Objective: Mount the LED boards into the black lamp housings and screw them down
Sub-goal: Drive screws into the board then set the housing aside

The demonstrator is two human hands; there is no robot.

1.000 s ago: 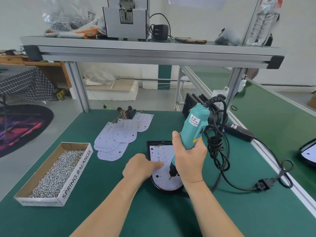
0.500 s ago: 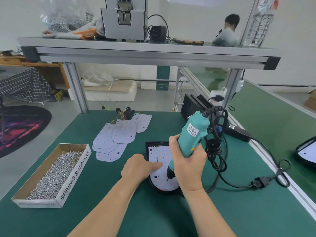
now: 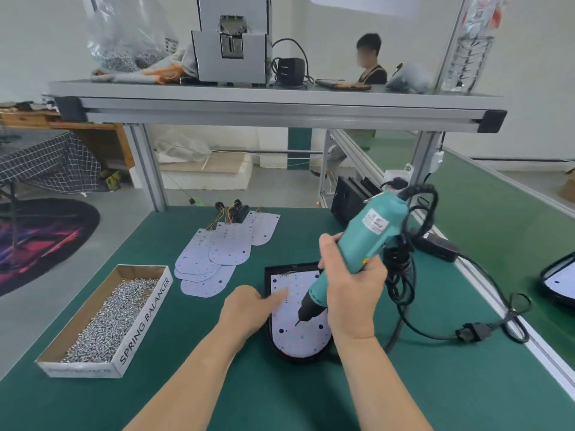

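Right hand (image 3: 351, 287): we have it wrapped round the lower barrel of the electric screwdriver (image 3: 370, 231), fingers curled tight, the tool leaning toward 1 o'clock.
Left hand (image 3: 249, 309): it lies at 9 o'clock from the right hand. A straight forefinger presses on the LED board's upper left edge and the other fingers are tucked under.
Bit: it comes out below the right hand toward 8 o'clock and meets the board near its middle. We cannot quite tell whether a screw already sits under the tip.
LED board (image 3: 306, 340): it sits inside the black lamp housing (image 3: 295, 359), directly under both hands, rounded end toward us at 6 o'clock.
Step in hand: we judge this to be driving one screw through the board into the housing.
Doing it well: we should bring the tool nearer upright over the hole and press straight down before running it. The forefinger should hold the board flat so it cannot turn, and we should stop once the screw head seats.
Cord (image 3: 401, 275): it is bunched at 3 o'clock of the right hand, and we should keep it off the board.
Spare boards (image 3: 214, 253): these are fanned on the table (image 3: 404, 384) at 11 o'clock of the left hand.
Screw box (image 3: 146, 325): it stands at 9 o'clock of the left hand, well apart, and is full of loose screws.
Spare housings (image 3: 351, 197): these stand on edge at 12 o'clock, beyond the screwdriver.
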